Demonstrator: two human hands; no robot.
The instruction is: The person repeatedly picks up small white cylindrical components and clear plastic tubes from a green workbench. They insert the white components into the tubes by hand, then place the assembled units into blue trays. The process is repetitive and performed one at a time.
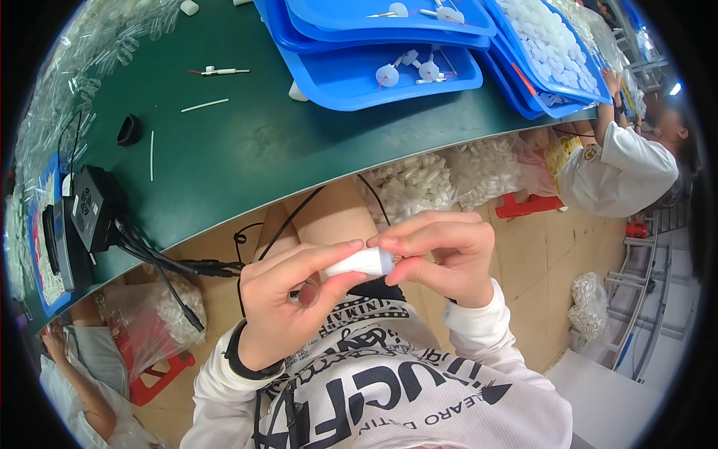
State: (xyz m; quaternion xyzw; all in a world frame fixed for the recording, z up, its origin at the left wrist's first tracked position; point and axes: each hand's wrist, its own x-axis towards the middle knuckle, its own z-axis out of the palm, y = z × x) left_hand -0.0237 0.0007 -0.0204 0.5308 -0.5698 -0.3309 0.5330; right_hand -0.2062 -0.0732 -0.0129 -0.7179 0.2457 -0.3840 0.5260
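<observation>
A white plastic cylinder with a pale grey-blue collar at its right end lies between my hands, above my lap. My left hand is closed round its left part, thumb below and fingers above; a clear, rounded piece shows within that hand's grasp. At the collar, my right hand pinches with thumb and fingers, its fingertips touching the cylinder's end. Something thin shows there, mostly hidden by the fingers.
Stacked blue trays hold small white parts with wires. Another blue tray is full of white discs. On the green table are thin white rods and a small wired part. Black cables hang at its left edge. Co-workers sit both sides.
</observation>
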